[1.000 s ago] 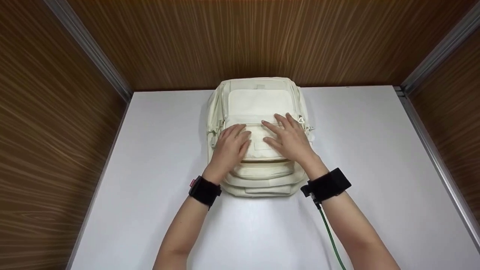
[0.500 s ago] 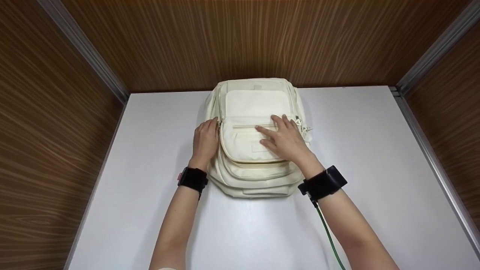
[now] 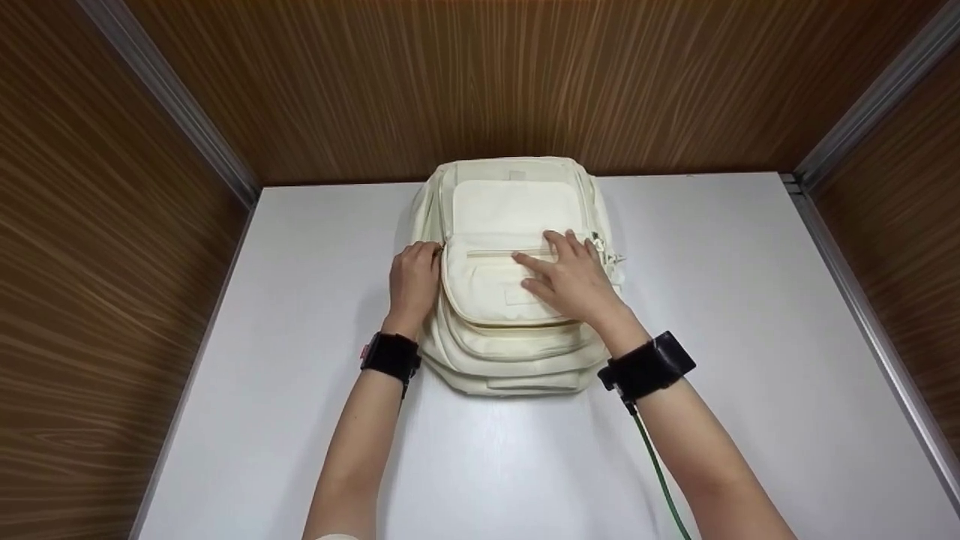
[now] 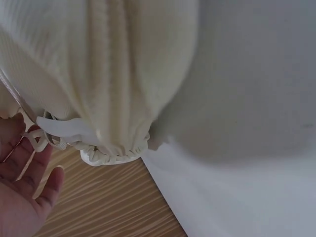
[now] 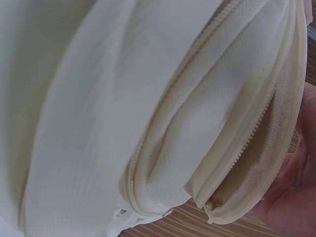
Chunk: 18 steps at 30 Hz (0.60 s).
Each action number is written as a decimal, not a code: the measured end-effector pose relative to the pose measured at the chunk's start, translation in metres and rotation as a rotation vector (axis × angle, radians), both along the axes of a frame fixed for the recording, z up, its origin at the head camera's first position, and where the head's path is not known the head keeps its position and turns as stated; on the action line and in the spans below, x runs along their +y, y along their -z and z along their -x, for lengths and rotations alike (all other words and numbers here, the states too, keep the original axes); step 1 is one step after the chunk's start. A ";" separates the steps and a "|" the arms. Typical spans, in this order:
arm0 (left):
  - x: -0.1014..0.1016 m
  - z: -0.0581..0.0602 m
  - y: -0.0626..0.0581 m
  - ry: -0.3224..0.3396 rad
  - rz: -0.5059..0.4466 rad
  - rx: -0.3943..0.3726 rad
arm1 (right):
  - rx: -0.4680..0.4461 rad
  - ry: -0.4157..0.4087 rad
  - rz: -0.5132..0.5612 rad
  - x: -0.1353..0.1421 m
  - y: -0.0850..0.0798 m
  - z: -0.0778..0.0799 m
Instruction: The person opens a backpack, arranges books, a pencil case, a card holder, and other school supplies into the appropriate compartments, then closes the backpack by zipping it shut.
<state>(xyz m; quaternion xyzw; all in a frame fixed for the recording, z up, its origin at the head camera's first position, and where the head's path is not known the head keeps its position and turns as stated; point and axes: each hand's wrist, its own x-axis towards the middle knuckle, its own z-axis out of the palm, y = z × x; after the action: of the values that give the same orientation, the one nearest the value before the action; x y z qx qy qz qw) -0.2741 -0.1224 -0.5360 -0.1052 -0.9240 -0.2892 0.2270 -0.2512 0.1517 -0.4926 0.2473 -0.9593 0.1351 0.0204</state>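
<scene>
A cream backpack lies front side up on the white table. At its left edge is my left hand, its fingertips pinching a pale loop-shaped zipper pull beside the front pocket. My right hand rests with spread fingers on the front pocket, near a short horizontal zipper. In the right wrist view, the pocket's curved zipper is parted along the lower edge, and the palm shows behind the fabric.
Wood-grain panels enclose the white table at the back and sides, with metal rails at the corners. A green cable runs from the black right wristband toward the front edge.
My left hand has moved from the top of the front pocket to the backpack's left side and taken hold of the zipper pull. The right hand stays on the pocket.
</scene>
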 end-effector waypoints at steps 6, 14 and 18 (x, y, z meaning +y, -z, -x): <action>0.001 -0.006 -0.002 -0.002 -0.011 0.025 | 0.002 -0.003 0.004 0.001 0.000 0.001; -0.002 -0.014 -0.005 0.004 0.040 0.020 | -0.012 0.007 -0.006 -0.001 -0.001 0.001; -0.003 -0.020 -0.007 0.010 0.060 0.024 | -0.013 0.008 -0.007 -0.001 -0.001 0.002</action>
<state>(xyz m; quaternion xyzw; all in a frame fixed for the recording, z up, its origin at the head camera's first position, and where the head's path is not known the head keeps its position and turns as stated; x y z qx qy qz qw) -0.2543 -0.1257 -0.5292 -0.1199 -0.9289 -0.2614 0.2335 -0.2531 0.1503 -0.4917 0.2428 -0.9608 0.1331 0.0139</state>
